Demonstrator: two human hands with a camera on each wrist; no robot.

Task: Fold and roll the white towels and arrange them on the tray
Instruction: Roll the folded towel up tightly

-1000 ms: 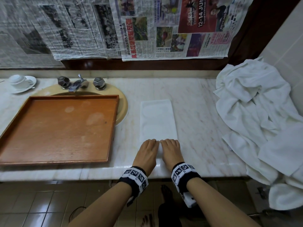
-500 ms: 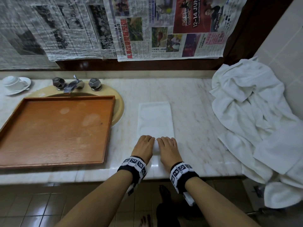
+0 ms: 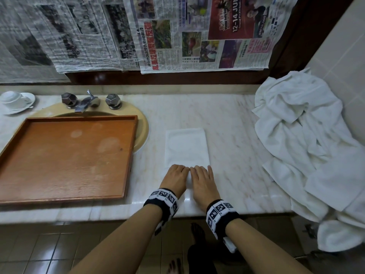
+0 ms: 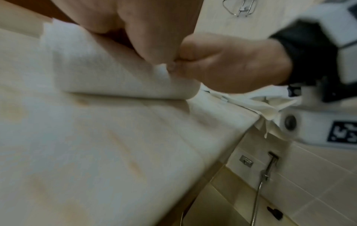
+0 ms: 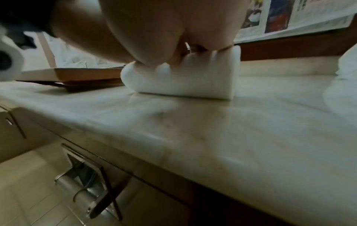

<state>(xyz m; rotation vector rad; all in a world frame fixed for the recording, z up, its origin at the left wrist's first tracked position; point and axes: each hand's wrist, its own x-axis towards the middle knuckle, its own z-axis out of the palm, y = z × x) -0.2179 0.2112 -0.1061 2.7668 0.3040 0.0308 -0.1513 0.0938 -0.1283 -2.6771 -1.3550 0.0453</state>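
Towel: flat strip running away from the hands, near end rolled.
Roll axis: crosswise.
Left hand: curled on roll.
Right hand: likewise, side by side.
Tray: left of both.

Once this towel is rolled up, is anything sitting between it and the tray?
Nothing visible does. Only bare marble counter lies between the towel under both hands and the tray, whose raised rim it must clear.

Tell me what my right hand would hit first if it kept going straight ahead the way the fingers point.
The right hand points away along the towel, so it would first cross the flat unrolled part. Beyond that lies bare counter, then probably the back ledge under the newspapers.
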